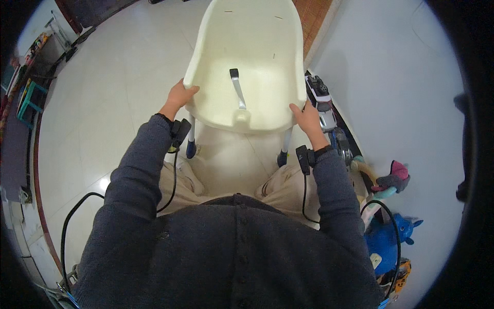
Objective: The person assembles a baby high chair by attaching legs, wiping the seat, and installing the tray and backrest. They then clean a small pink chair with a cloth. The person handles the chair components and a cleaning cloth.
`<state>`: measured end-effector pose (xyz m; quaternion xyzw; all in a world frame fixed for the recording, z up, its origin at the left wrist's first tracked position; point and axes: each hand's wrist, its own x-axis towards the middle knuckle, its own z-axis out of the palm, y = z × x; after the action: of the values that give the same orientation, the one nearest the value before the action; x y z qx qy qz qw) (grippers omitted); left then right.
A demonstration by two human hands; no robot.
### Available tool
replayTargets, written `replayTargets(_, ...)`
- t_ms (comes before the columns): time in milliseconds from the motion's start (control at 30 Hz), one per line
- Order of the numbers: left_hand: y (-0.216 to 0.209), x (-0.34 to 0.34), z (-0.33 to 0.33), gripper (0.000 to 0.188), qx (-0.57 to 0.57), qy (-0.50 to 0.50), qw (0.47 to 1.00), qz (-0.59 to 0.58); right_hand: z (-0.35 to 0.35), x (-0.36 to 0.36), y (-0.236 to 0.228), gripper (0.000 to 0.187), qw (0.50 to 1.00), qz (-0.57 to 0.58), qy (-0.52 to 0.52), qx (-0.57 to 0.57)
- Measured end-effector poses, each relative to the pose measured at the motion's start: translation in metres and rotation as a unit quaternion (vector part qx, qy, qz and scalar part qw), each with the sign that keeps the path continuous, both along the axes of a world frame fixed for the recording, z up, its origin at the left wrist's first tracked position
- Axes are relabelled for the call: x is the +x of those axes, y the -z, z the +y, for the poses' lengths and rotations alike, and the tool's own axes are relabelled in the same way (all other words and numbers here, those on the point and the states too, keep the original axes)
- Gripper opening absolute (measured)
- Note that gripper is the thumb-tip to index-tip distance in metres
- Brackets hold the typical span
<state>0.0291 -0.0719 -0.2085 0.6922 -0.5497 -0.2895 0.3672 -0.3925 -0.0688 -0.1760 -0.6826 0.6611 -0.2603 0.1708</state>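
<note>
A cream plastic child's high chair (pixel 247 46) stands upright in front of me, its seat toward me and its backrest at the far side. My left hand (pixel 180 96) grips the seat's left side edge, thumb on top and fingers hidden underneath. On the opposite edge my right hand (pixel 307 117) holds the same seat, also with the thumb above. A grey strap with a black buckle (pixel 234 73) lies loose across the seat. Beneath the seat, two pale legs with dark blue feet (pixel 191 150) reach the floor.
Toy cars (pixel 327 110) line the wall on the right, close to my right hand. Nearer me are a plush toy (pixel 394 177) and a blue animal toy (pixel 383 242). A teal stool (pixel 32 103) stands far left. Pale tiles (pixel 108 87) cover the floor.
</note>
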Motion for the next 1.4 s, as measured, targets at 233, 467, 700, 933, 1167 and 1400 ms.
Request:
replayTargets(233,-0.014,-0.004,0.017,0.066,0.024,-0.015,0.996,-0.08,0.021,0.005,-0.005,0.07,1.0,0.018,-0.001,-0.011)
replayTargets(467,-0.003,0.005,0.013,0.075,0.018,0.013,0.994,-0.102,0.008,0.009,-0.002,0.07,0.996,0.085,0.02,0.013)
replayTargets(700,0.018,0.039,0.032,0.07,-0.003,-0.004,0.998,-0.057,0.028,-0.017,-0.02,0.071,0.99,-0.078,-0.054,0.107)
replayTargets(933,0.008,0.049,0.03,0.08,-0.138,-0.029,0.99,0.001,0.122,-0.159,-0.073,0.035,0.973,-0.104,0.185,-0.095)
replayTargets(1167,0.01,0.043,0.009,0.066,-0.134,0.014,0.99,-0.051,0.209,-0.333,-0.109,0.062,0.905,0.38,0.155,-0.115)
replayTargets(1400,-0.022,0.018,0.011,0.079,-0.103,0.02,0.989,0.107,0.221,-0.415,-0.141,0.027,0.858,0.364,0.355,-0.082)
